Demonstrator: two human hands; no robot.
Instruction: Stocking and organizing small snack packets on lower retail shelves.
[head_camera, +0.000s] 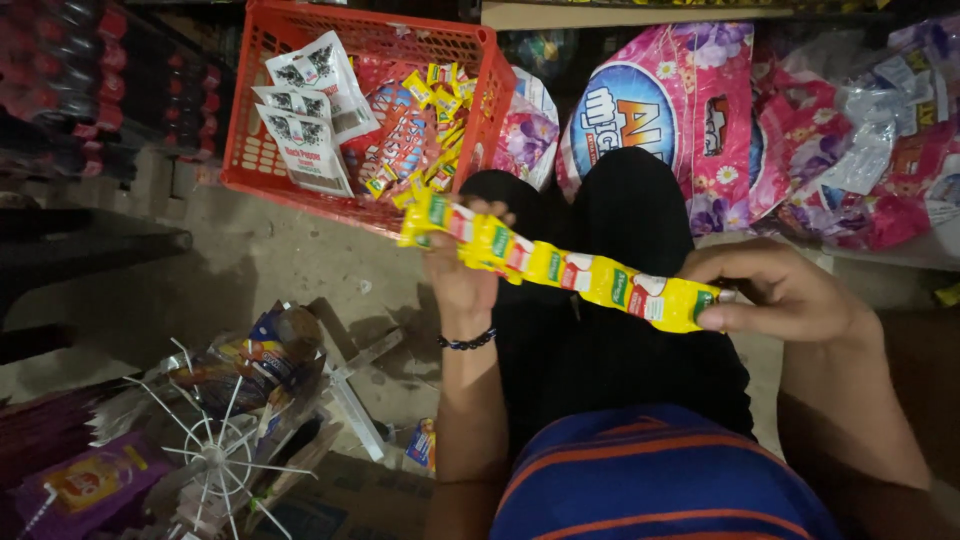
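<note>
**Strip of yellow sachets stretched between two hands above a red basket**

A person crouched on a shop floor (290, 255) holds a strip of sachets (565, 272) taut between both hands, seen from above. At far left, a white wire rack (215, 455) lies among loose packets. Further along, the left hand (462, 275), a dark bead bracelet (467, 342) at its wrist, is clenched round the upper end of the strip, just beside the rim of a red plastic basket (258, 150) that holds white sachets, red packets and more yellow strips. The strip slants down to the right, crossing the person's dark-clad knees, to the right hand (785, 295), whose thumb and fingers pinch the last sachet by its edge. Big pink flowered bags (690, 110) stand behind.

The strip is a chain of small glossy sachets, yellow with green, red and white panels, joined end to end at thin seams. Those seams look like the weak point: a hard pull could tear one and drop part of the chain onto the dusty floor. The right hand's hold is slight, and the slick film could slip from it.
</note>
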